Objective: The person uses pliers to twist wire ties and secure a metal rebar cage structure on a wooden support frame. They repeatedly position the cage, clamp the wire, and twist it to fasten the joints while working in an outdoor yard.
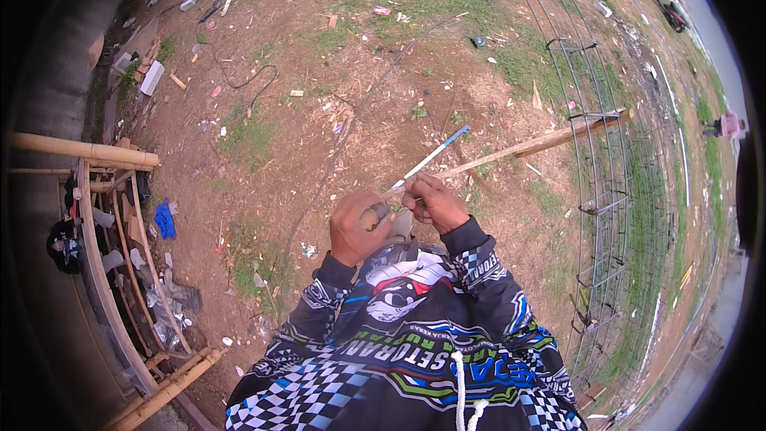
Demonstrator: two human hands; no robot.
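Observation:
My left hand (356, 230) is closed, its fingers curled round a rounded brown and dark thing (373, 216) that I cannot make out. Close beside it on the right, my right hand (436, 203) has its fingertips pinched together; what lies between them is hidden. Just past the fingers, a thin blue and white strip (435, 151) slants up to the right. Whether it touches a hand or lies on the ground, I cannot tell. A long wooden pole (542, 141) runs from near my right hand to the steel bar cage. Part of a shoe (402, 224) shows between my wrists.
On the right stretches a long cage of steel bars (592, 207). A bamboo and timber frame (120, 271) stands left, with a blue cloth (164, 219) beside it. Scraps litter the dirt and grass. Far right are a red motorcycle (666, 5) and a person (728, 125).

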